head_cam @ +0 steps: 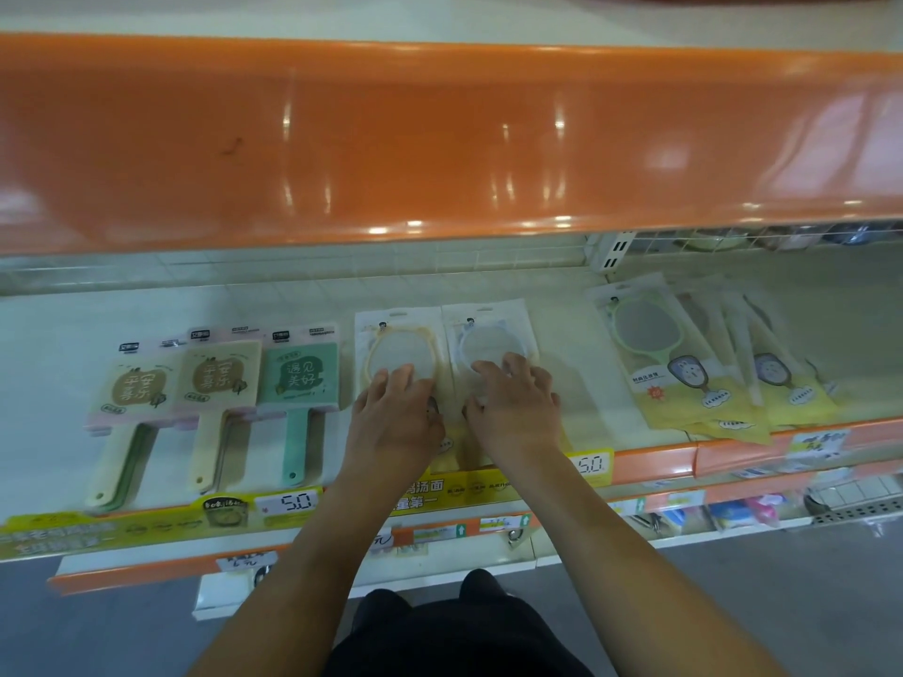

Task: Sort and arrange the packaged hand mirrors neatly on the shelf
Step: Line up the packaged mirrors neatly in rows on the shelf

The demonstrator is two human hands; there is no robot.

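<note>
Yellow mirror pack [398, 351]: lies flat at centre frame on the shelf [576, 383], long axis running front to back, hang-hole end toward the back wall, round mirror at the far end.
White mirror pack [488, 342]: right beside it, edges touching or nearly so, same heading, handle end toward the front lip.
Left hand [396, 415]: palm down on the yellow pack, fingers straight and a little spread, pressing, gripping nothing.
Right hand [515, 408]: flat on the white pack, fingers loosely spread, thumb at the pack's left edge, nothing clamped.
Square mirrors [220, 383]: three showing at middle left, two beige and one green, side by side, heads to the back, handles pointing at the front edge; more seem stacked underneath, I cannot tell how many.
Fanned packs [684, 364]: at right, well apart from the hands, tilted and overlapping; a green-rimmed mirror on top, yellow cards at the near end, number unclear.
Price tags [293, 501]: two reading 5.0 on the front rail, one lower left, one just right of the right wrist.
Orange shelf [440, 139]: overhangs across the upper frame, hiding the back wall above.
</note>
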